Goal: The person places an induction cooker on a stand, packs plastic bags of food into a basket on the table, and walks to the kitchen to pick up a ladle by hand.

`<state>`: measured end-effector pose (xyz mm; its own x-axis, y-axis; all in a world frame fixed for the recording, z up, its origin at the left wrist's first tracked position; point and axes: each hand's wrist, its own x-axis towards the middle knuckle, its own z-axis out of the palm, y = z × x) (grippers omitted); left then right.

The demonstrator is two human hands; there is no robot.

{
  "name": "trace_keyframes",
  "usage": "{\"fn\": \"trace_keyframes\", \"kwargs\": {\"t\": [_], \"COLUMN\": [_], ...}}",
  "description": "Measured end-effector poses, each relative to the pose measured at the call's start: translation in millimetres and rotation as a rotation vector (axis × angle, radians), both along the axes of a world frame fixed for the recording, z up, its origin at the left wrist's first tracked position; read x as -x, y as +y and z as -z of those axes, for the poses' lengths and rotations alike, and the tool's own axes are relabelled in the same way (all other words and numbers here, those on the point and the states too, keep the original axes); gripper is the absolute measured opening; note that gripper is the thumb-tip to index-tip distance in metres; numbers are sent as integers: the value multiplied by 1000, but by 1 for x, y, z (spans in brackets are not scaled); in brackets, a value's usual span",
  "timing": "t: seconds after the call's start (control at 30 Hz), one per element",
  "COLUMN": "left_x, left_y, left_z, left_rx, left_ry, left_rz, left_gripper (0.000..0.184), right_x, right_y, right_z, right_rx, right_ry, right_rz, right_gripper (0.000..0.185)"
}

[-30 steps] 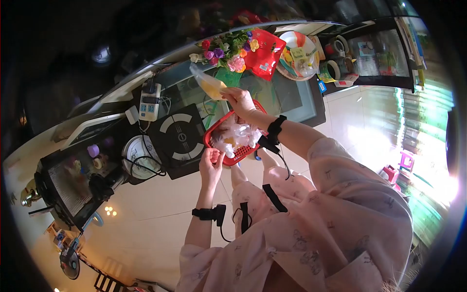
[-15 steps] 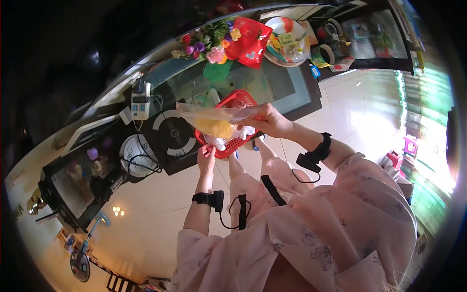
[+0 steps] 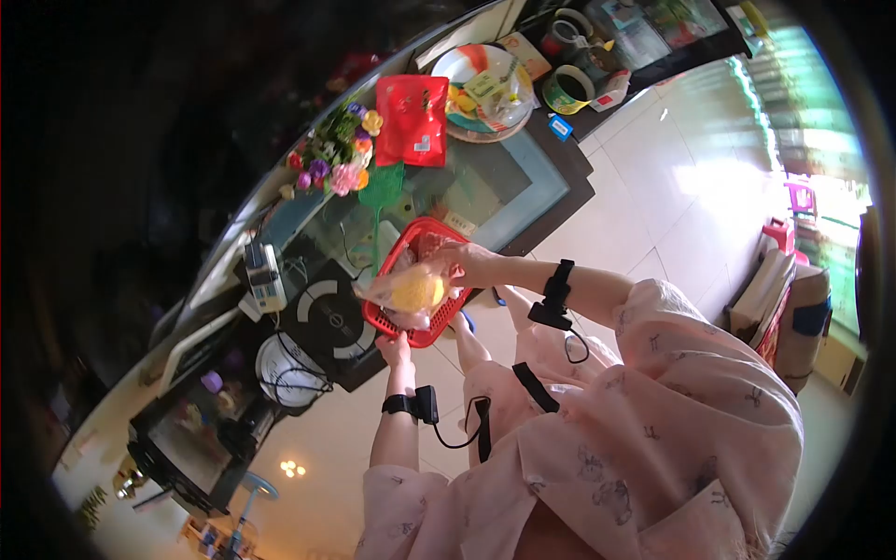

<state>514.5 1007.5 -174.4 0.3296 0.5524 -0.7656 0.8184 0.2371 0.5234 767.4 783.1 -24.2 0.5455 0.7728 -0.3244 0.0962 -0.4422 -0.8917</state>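
A red plastic basket [image 3: 376,319] stands at the near edge of the dark table, with white crumpled plastic inside. Over it lies a clear plastic bag with something yellow [image 3: 417,294] in it. My right hand [image 3: 469,264] is closed on the bag's right side, above the basket; part of its fingers is hidden by the bag. At the basket's near left corner, my left hand [image 3: 395,347] pinches the rim. Both wrists carry black straps with small boxes and cables.
Artificial flowers [image 3: 336,159], a red packet [image 3: 412,119], a colourful plate [image 3: 483,89] and tape rolls [image 3: 569,90] lie along the back. To the left are a power strip [image 3: 265,278], a black round-patterned panel [image 3: 329,322] and a white round container [image 3: 287,371].
My right hand has brought the yellow-filled bag down and over the basket. My left hand has moved onto the basket's rim. The view has turned and shifted.
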Motion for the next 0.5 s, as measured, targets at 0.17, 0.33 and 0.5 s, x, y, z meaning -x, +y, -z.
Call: {"fn": "trace_keyframes", "kwargs": {"t": [0.17, 0.33, 0.5], "left_x": [-10, -13, -26], "left_y": [0, 0, -5], "left_z": [-9, -20, -45], "left_rx": [-71, -29, -45], "left_ry": [58, 22, 138], "left_rz": [-6, -72, -60], "left_gripper": [49, 50, 43], "right_x": [-46, -127, -170], "right_y": [-32, -26, 31], "right_z": [-10, 46, 88], "right_rx": [40, 162, 159], "right_ry": [-16, 73, 150], "right_rz": [228, 557, 840], "right_gripper": [28, 35, 65]}}
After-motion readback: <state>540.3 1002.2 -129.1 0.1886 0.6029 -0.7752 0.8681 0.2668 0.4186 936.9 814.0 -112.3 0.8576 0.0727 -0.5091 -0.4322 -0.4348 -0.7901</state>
